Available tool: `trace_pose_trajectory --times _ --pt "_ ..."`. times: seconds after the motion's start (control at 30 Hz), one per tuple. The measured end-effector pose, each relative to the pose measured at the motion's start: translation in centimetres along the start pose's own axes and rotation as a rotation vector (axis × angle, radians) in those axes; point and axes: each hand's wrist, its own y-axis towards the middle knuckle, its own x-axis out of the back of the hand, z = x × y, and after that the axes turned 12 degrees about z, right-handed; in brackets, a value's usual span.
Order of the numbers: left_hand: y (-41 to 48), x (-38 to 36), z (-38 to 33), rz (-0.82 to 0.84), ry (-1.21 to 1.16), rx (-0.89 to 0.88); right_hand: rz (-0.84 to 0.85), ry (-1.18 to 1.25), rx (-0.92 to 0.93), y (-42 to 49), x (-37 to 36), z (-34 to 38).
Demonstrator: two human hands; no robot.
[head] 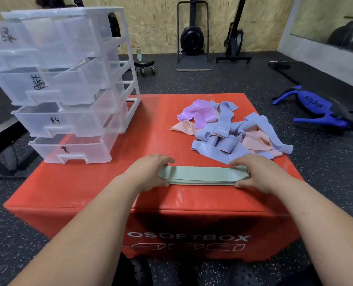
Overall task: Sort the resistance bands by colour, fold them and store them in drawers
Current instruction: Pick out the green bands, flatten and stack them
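Left hand point(150, 172) and right hand point(260, 174) clasp opposite ends of the stacked green bands point(202, 175), apparently squaring edges for folding.

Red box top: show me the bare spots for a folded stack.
Bare: the middle strip of the red box between drawer unit and loose band pile; the front-left corner beside the left hand. Crowded: right rear under the pile; front centre, where it and the right hand hold the green stack.
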Motion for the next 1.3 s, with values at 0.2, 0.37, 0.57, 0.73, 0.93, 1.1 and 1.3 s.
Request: trace_pose_trajectory --times 0.2,0.37,0.57,0.73,0.93,1.1,1.3 --pt "0.1 0.5 0.3 -0.015 -0.002 -0.002 0.011 0.023 -0.007 -0.3 0.2 -0.1" --pt "0.2 0.5 0.9 0.004 -0.019 -0.033 0.014 0.063 -0.003 -0.5 0.3 0.0" --pt "0.5 0.7 1.0 0.003 0.015 -0.054 0.014 0.090 -0.010 -0.2 0.4 -0.3" --pt "0.7 0.9 1.3 0.006 0.022 -0.072 0.036 0.063 0.010 -0.1 0.8 -0.2" --pt "0.9 1.7 1.5 -0.031 -0.116 -0.150 -0.025 0.187 0.029 -0.2 1.8 -1.2" --pt "1.6 2.1 0.6 -0.035 -0.104 -0.197 -0.097 0.266 -0.102 0.1 2.2 -1.2" --pt "3.1 0.3 -2.0 0.010 0.054 -0.204 0.065 0.205 -0.223 1.2 1.0 -0.7"
